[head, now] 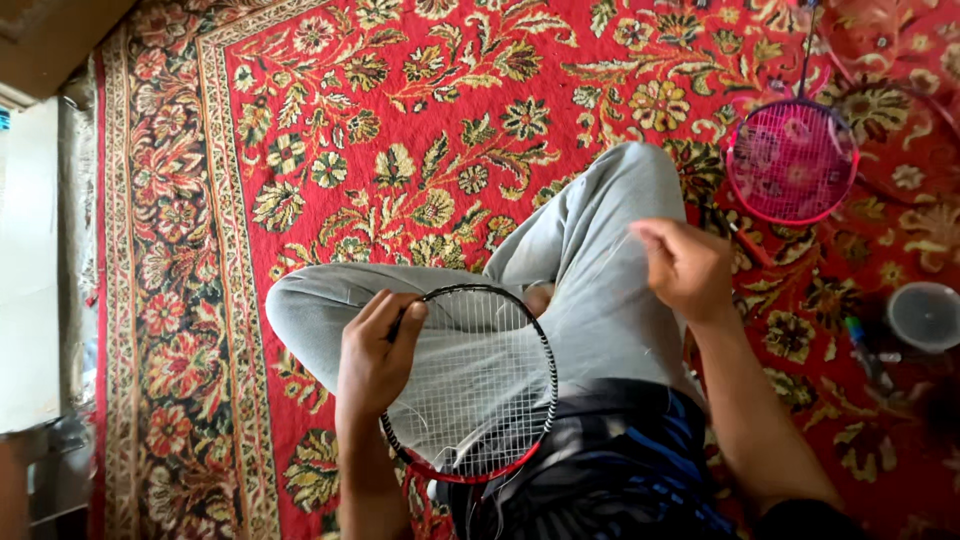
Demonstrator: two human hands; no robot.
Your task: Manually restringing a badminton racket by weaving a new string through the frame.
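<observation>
I sit cross-legged in grey trousers on a red patterned carpet. A black and red badminton racket head (490,400) with white strings rests on my lap. My left hand (375,355) grips its frame at the upper left rim. My right hand (685,265) is raised above my right knee with its fingers pinched on a thin white string (600,262) that runs back toward the racket.
A second racket with a pink frame (792,160) lies on the carpet (400,120) at the upper right. A round translucent container (925,315) and a small pen-like tool (862,345) sit at the right. A pale floor strip runs along the left edge.
</observation>
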